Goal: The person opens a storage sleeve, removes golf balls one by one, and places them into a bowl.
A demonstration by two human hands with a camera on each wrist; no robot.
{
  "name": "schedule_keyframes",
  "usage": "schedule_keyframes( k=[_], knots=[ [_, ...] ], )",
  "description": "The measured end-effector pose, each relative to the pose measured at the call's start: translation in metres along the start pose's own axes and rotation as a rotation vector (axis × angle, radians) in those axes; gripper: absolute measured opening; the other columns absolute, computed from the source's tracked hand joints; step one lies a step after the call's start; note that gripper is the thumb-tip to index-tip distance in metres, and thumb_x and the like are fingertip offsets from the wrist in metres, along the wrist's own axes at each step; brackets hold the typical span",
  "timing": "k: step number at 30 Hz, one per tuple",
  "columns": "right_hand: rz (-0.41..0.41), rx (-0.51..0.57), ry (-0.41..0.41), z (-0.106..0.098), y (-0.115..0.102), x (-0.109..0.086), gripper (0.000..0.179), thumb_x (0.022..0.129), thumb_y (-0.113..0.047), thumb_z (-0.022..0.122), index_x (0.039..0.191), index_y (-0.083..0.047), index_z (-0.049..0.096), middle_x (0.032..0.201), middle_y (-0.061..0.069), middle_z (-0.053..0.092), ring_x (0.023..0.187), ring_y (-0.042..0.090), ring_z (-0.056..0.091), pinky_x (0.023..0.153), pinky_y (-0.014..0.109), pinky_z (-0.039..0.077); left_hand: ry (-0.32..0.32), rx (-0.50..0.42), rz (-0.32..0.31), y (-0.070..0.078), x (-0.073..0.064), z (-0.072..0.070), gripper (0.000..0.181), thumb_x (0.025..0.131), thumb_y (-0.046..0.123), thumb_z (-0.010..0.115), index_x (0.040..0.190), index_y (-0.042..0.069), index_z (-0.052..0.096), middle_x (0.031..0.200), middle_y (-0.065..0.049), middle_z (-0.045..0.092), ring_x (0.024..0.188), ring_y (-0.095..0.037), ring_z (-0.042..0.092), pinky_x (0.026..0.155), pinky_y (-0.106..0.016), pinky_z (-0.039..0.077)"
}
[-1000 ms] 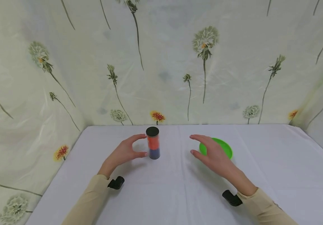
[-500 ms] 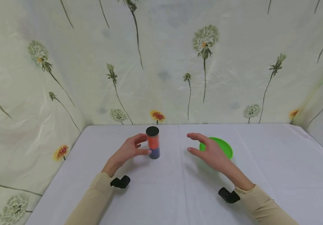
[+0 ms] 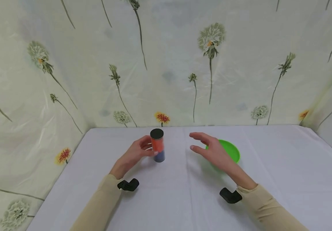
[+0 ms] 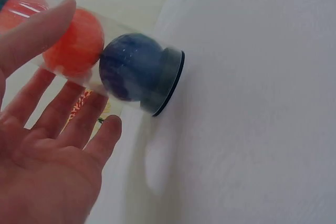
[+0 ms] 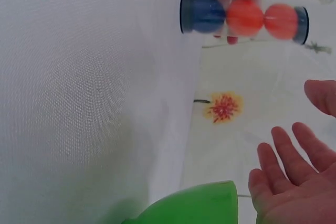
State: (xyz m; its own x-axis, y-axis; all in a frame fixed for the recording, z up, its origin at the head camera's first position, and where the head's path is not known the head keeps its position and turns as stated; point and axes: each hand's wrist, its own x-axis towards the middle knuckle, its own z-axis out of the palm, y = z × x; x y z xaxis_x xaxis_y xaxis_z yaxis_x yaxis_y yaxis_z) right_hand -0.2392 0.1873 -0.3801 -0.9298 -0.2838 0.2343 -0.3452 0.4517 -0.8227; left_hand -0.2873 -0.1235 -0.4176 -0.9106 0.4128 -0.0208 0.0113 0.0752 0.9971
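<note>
Clear cylindrical plastic tube of orange and blue balls: left hand, nearer, straddles it from the left, fingers extended, contact unconfirmed; long axis upright on white cloth; right hand, fingers loose, holding nothing, well apart

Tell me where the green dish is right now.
In the head view, the green dish is right of centre on the white cloth, partly hidden behind the right hand and to the right of the clear tube of balls.
</note>
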Motion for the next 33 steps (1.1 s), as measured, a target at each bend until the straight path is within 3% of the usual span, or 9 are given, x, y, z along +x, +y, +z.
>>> schedule_keyframes(
  k=[6,12,25,33],
  knots=[
    [0.008,0.047,-0.003,0.001,-0.004,0.003,0.047,0.094,-0.027,0.068,0.137,-0.014,0.056,0.137,0.007,0.056,0.131,0.026,0.048,0.11,0.049,0.031,-0.016,-0.11,0.01,-0.003,0.005,0.004,0.053,0.084,-0.009,0.07,0.131,0.006,0.05,0.131,-0.015,0.056,0.121,-0.028,0.054,0.102,-0.037,0.042],
    [-0.006,0.113,0.008,0.002,-0.001,0.005,0.046,0.093,-0.025,0.069,0.135,-0.013,0.057,0.134,0.005,0.058,0.13,0.027,0.048,0.11,0.046,0.032,-0.032,-0.209,-0.002,-0.008,0.007,0.004,0.052,0.086,-0.011,0.067,0.129,0.008,0.047,0.13,-0.015,0.056,0.117,-0.026,0.054,0.098,-0.033,0.043],
    [-0.015,0.233,-0.008,0.001,0.004,0.006,0.048,0.093,-0.022,0.07,0.137,-0.011,0.055,0.135,0.004,0.057,0.127,0.019,0.051,0.111,0.039,0.032,-0.003,-0.212,-0.015,-0.01,0.006,0.005,0.049,0.086,-0.01,0.068,0.127,0.008,0.05,0.13,-0.015,0.057,0.117,-0.027,0.054,0.098,-0.034,0.044],
    [-0.019,0.256,-0.012,0.002,0.001,0.006,0.049,0.092,-0.022,0.071,0.137,-0.01,0.055,0.135,0.004,0.057,0.127,0.019,0.052,0.109,0.034,0.034,0.066,-0.181,-0.003,-0.009,0.004,0.007,0.051,0.084,-0.008,0.07,0.129,0.007,0.052,0.13,-0.015,0.059,0.119,-0.028,0.056,0.103,-0.041,0.041]
  ],
)
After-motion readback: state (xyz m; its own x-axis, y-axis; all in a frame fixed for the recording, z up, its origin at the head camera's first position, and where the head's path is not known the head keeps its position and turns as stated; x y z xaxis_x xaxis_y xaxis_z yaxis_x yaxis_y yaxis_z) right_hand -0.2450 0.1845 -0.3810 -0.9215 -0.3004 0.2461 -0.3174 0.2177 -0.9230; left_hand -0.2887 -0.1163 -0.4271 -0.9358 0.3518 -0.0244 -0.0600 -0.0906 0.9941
